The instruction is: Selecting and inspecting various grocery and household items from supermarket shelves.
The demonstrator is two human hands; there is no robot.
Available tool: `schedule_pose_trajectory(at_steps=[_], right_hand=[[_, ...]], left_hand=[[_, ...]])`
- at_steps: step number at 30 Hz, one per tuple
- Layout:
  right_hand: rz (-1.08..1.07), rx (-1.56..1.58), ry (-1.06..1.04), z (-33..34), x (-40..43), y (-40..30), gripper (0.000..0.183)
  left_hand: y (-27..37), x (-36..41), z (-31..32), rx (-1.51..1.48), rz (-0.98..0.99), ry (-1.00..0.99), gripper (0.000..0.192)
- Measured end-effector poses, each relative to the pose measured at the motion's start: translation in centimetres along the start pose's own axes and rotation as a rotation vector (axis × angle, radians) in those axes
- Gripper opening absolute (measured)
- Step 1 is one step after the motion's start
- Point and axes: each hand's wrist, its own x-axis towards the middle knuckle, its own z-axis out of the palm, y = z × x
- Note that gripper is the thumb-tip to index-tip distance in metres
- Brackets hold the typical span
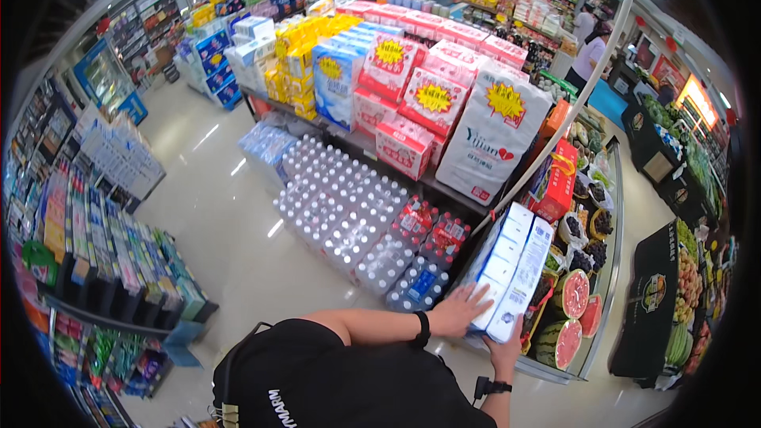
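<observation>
A long, plastic-wrapped multipack of white-and-blue paper tissues (518, 273) stands at the corner of the display, beside the fruit case. My left hand (461, 312) lies against its near left side with the fingers spread. At its near right corner, my right hand (505, 342) grips the pack, the thumb along its side and the other fingers partly hidden beneath. What supports the pack underneath is hidden. A red gift box (556, 184) is just beyond its far end. A big white pack of toilet rolls (493, 131) leans on the shelf to the far left of it.
Shrink-wrapped water bottles (339, 208) stand on the floor at left, with red-labelled bottles (416, 217) beside them. Wrapped watermelon halves (574, 294) and grapes fill the fruit case at right. A pale pole (571, 113) rises behind the pack. A person (590, 56) stands farther back.
</observation>
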Motion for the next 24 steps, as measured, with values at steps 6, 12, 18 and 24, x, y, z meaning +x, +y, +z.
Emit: schedule_pose_trajectory(at_steps=[6,12,18,24], right_hand=[[0.168,0.218,0.235,6.0,-4.6,7.2,0.107],[0.687,0.503,0.154,16.1,-15.1,17.0,0.035],[1.216,0.650,0.021,19.3,-30.5,21.0,0.037],[0.551,0.296,0.054,20.0,-33.9,17.3,0.023]], left_hand=[[-3.6,1.3,-3.4,-0.098,0.230,-0.250,0.106],[-4.1,2.1,-3.9,-0.118,0.231,-0.300,0.107],[-3.3,1.0,-2.4,-0.060,0.226,-0.224,0.106],[6.8,3.7,-3.5,-0.055,0.552,-0.033,0.077]])
